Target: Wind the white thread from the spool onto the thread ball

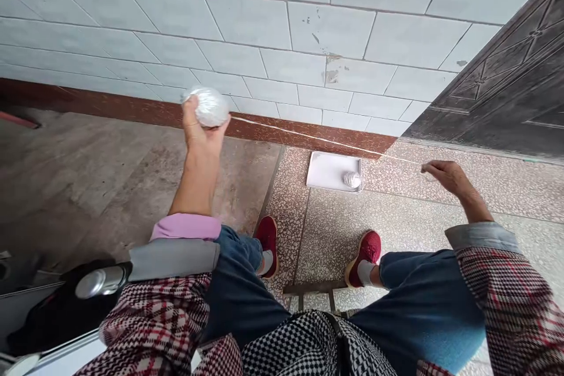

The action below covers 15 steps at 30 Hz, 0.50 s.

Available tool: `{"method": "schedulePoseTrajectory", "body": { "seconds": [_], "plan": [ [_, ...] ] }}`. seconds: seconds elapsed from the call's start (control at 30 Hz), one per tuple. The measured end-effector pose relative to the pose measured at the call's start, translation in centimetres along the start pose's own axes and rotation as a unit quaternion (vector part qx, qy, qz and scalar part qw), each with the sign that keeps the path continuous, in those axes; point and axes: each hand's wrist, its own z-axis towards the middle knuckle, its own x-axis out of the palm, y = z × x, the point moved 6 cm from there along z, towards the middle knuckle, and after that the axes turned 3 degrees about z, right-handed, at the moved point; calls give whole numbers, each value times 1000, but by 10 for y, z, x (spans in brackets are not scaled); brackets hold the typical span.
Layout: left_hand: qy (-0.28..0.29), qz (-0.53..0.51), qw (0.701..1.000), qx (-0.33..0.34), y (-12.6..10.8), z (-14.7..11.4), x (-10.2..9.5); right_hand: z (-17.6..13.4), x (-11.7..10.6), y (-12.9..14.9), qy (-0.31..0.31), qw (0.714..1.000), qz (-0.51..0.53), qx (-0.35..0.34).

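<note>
Two red shoes on speckled terrazzo floor; beyond, flat white rectangular tray bearing small white thread ball. Large round white thread ball clasped in raised left hand; taut white strand pinched by right hand.

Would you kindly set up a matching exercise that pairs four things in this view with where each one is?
Things:
1. large ball of white thread
2. small ball of white thread
3. white tray
4. thread strand

Places:
A. pinched at its end by the right hand
B. flat on the speckled floor near the tiled wall
C. held up in the left hand
D. resting in the tray's corner

Pairs: 1-C, 2-D, 3-B, 4-A
</note>
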Motion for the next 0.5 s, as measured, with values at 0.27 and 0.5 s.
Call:
{"method": "schedulePoseTrajectory", "body": {
  "seconds": [0.27, 0.5],
  "plan": [
    [-109, 54, 992, -14, -2, 0, -42, -22, -38, -60, -103, 987, -2, 125],
    [-147, 86, 982, -80, -10, -11, -80, -34, -39, -60, -75, 986, 65, 133]
  ]
}}
